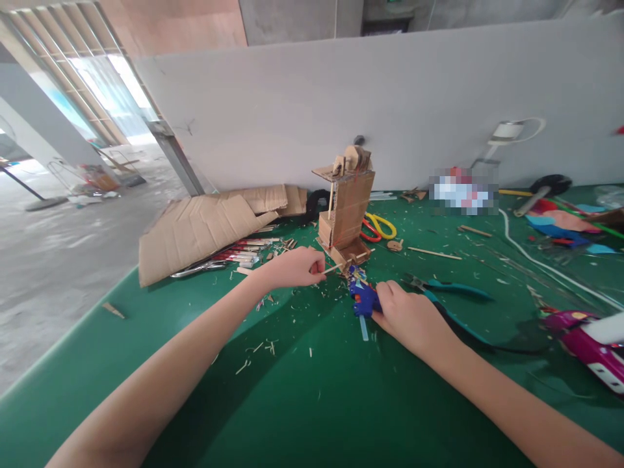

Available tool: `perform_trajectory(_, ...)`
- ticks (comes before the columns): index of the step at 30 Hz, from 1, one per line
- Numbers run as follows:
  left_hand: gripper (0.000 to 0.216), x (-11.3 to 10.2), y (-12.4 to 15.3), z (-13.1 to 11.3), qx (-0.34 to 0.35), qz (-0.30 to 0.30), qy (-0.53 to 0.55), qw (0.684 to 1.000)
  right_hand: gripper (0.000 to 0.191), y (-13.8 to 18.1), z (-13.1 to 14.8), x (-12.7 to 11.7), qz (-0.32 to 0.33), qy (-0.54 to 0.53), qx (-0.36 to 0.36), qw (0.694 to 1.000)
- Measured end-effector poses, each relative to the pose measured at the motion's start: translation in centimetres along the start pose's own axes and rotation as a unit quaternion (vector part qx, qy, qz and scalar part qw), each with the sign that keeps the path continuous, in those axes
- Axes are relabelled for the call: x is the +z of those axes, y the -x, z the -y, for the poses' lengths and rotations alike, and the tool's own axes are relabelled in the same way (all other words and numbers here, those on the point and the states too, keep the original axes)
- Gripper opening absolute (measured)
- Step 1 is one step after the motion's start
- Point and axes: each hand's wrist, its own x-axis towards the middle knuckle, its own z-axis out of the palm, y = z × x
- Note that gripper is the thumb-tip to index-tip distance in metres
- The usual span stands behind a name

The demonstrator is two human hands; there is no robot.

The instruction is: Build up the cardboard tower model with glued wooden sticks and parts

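My left hand is closed in a pinch on a thin wooden stick that points toward the foot of a small cardboard tower model. My right hand is wrapped round a blue glue gun, whose tip faces the tower's base; a clear glue stick pokes out of its back end. Both hands rest low on the green table, just in front of the tower.
Teal-handled pliers lie right of the glue gun. Yellow-and-red scissors sit behind the tower. Flattened cardboard and metal tools lie at the left. A white cord, coloured scraps and a pink object are at the right. Wood shavings litter the table.
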Motion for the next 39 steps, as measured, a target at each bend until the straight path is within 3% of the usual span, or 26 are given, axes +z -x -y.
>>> perform_trajectory(12,0.019,0.03,-0.12,-0.22,0.001,-0.007,-0.028,1.000,0.016,-0.08,0.10,-0.04,0.002,-0.002,0.006,1.000)
perform_trajectory(32,0.024,0.21,-0.07,0.14,0.010,0.036,0.005,0.999,0.017,-0.08,0.14,-0.06,0.025,-0.006,0.010,1.000)
perform_trajectory(39,0.022,0.67,-0.25,-0.18,-0.025,-0.005,-0.041,0.999,0.016,-0.03,0.15,-0.11,0.019,-0.010,0.010,1.000)
